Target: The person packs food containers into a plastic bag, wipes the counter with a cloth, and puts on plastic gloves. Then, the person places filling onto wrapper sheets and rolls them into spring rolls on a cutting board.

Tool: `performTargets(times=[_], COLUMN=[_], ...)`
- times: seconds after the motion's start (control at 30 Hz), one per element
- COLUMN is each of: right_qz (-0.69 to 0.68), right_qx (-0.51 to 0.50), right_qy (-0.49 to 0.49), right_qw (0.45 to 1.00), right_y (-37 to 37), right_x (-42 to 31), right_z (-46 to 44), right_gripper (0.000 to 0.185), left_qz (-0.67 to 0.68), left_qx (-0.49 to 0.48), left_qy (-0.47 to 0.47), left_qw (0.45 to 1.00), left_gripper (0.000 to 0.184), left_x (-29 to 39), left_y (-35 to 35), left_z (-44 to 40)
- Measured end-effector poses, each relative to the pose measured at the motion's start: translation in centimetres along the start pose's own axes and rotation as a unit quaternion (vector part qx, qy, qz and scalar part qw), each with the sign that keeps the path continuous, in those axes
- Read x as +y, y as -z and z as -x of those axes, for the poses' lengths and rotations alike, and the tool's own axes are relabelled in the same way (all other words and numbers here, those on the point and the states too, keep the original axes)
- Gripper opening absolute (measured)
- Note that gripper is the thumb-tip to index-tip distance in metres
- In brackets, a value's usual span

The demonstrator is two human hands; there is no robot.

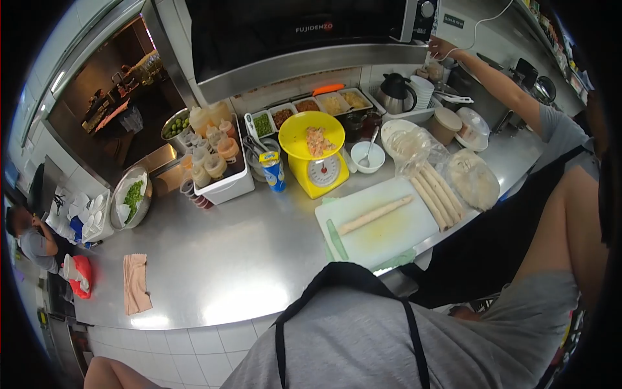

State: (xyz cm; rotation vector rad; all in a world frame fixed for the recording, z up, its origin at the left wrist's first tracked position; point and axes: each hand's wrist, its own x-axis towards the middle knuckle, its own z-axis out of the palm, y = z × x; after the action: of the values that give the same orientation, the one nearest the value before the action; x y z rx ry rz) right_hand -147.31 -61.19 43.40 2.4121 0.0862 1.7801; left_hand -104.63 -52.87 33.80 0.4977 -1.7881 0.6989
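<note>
Neither my left hand nor my right hand shows; only bare parts of my arms appear at the lower left and the right edge. On the counter before me, a white cutting board (382,243) bears one dough roll (376,214) and a green scraper-like strip (337,240). More dough rolls (435,196) lie side by side at its right, near a plastic-covered dough mass (473,179). Behind the board stands a yellow kitchen scale (301,178), its yellow pan (293,133) holding a chopped, pinkish filling (318,142). A white bowl (360,162) with a spoon sits beside it.
A co-worker's arm (502,81) reaches toward the microwave (304,29). Sauce bottles (217,152) fill a white bin (228,189). A blue-yellow can (273,174) stands nearby. Leftward are a metal bowl of greens (146,201) and a folded cloth (136,284). Another person (37,246) stands far left.
</note>
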Motion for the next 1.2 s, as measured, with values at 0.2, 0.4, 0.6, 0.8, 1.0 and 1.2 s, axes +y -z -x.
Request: performTargets(times=[0.2,0.4,0.6,0.8,1.0,1.2], right_qz=[-0.037,-0.078,-0.156,-0.171,-0.015,-0.041], right_qx=[0.016,0.027,0.061,0.083,-0.072,-0.312], right_qy=[0.000,0.005,0.004,-0.284,-0.519,-0.644], right_qw=[0.999,0.997,0.986,0.940,0.852,0.698], right_y=[0.3,0.5,2.5,2.2,-5.7,-9.1], right_x=[2.3,3.6,4.0,9.7,11.4,15.0], right_z=[0.6,0.4,2.1,17.6,18.6,25.8], right_gripper=[0.036,0.034,0.032,0.052,0.022,0.030], left_qz=[-0.015,-0.023,-0.075,-0.003,-0.052,0.063], left_qx=[0.001,0.037,0.159,-0.125,-0.237,-0.309], left_qy=[-0.010,-0.036,0.010,0.388,0.295,0.274], left_qw=[1.000,0.998,0.984,0.913,0.924,0.908], left_gripper=[0.021,0.020,0.018,0.022,0.027,0.023], left_x=[0.2,0.1,-3.9,-14.5,-14.7,-10.4], left_y=[-0.6,-0.3,-1.5,-16.7,-24.4,-28.5], left_z=[-0.6,-0.7,2.5,14.0,15.3,16.7])
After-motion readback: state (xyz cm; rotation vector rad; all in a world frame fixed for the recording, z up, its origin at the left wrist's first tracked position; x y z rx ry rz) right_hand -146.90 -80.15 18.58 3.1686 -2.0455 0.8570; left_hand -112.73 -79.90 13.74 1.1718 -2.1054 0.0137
